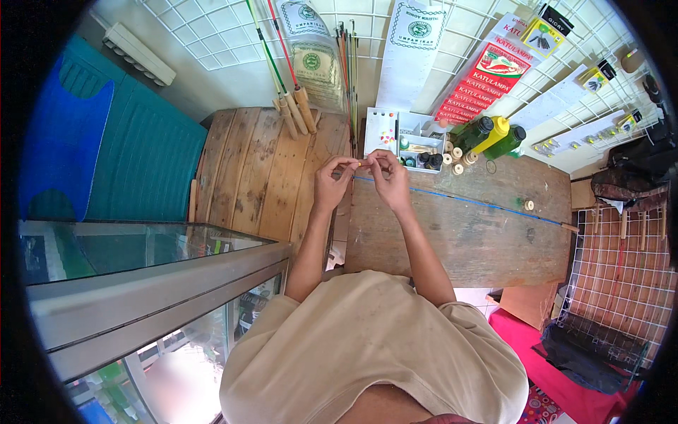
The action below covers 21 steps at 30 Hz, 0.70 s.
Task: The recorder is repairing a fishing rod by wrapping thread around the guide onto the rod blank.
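Both my hands are raised close together over the far edge of the wooden table (452,247). My left hand (333,185) is closed in a pinch on a tiny yellow-orange piece (361,165). From the other side, the fingertips of my right hand (390,185) pinch the same piece; its exact kind is too small to make out. A thin blue fishing rod (466,200) lies across the table to the right, its wooden handle towards the right edge. Just beyond my hands sits a white compartment box (418,120) with small coloured beads and little dark jars.
Wooden spools (458,169) and green bottles (505,141) with a yellow bottle (492,136) stand right of the box. Rods with wooden handles (305,109) lean at the back left. A glass display case (162,283) flanks my left; packets hang from a white wire grid (466,28).
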Tool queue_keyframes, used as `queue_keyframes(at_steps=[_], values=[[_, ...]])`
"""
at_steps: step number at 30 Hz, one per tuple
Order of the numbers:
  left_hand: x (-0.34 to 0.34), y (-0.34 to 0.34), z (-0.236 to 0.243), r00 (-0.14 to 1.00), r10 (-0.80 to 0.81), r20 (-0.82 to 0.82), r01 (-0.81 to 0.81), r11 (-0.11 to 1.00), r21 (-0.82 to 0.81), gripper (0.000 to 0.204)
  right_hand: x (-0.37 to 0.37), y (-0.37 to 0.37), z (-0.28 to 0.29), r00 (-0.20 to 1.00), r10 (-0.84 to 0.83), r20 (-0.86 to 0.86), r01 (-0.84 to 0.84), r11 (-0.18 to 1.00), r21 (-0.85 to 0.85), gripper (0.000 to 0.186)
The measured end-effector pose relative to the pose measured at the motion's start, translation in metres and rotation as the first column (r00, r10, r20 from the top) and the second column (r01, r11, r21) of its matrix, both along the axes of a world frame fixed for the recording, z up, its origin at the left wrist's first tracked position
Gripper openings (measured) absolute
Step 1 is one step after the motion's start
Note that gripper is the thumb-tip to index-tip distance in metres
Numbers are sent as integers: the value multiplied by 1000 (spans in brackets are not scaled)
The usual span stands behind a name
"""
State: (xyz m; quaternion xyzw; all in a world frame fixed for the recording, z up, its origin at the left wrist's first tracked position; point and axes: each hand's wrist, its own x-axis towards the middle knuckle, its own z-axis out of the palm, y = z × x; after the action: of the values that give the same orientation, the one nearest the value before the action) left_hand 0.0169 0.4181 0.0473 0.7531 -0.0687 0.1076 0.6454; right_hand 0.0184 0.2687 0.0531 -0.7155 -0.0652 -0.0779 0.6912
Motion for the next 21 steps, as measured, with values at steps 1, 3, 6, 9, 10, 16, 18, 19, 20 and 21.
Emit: queue_keyframes(at_steps=[1, 3, 6, 9, 10, 16, 18, 19, 20, 21], values=[[-1, 0, 1, 1000, 9, -8, -9, 1000, 14, 14, -1, 0, 4, 999, 9, -35, -8, 999, 33, 8], [-2, 1, 0, 1000, 19, -18, -19, 999, 27, 14, -1, 0, 8, 999, 6, -34, -5, 1000, 18, 7], [1, 5, -8, 998, 49, -46, -47, 998, 35, 15, 3, -4, 1, 999, -4, -39, 7, 997, 79, 6], [4, 17, -21, 994, 86, 67, -97, 978, 185, 15, 8, -4, 4, 999, 24, -48, -12, 972, 234, 9], [3, 17, -18, 990, 125, 64, -137, 965, 225, 15, 10, -5, 4, 998, 40, -53, -22, 950, 311, 11], [5, 20, -12, 966, 246, 79, -257, 947, 195, 11, 15, -4, -1, 997, 72, -33, -55, 927, 372, 14], [6, 23, -16, 968, 249, 22, -250, 967, 58, 10, 15, -3, -2, 997, 75, -37, -57, 935, 349, 14], [6, 26, -17, 961, 275, 38, -278, 956, 98, 10, 14, -2, -2, 996, 76, -41, -59, 943, 326, 14], [5, 28, -19, 952, 300, 55, -305, 942, 137, 10, 14, -1, -2, 996, 79, -43, -61, 943, 326, 14], [4, 29, -21, 952, 303, 53, -308, 942, 137, 10, 14, 0, -3, 996, 83, -43, -64, 940, 335, 14]])
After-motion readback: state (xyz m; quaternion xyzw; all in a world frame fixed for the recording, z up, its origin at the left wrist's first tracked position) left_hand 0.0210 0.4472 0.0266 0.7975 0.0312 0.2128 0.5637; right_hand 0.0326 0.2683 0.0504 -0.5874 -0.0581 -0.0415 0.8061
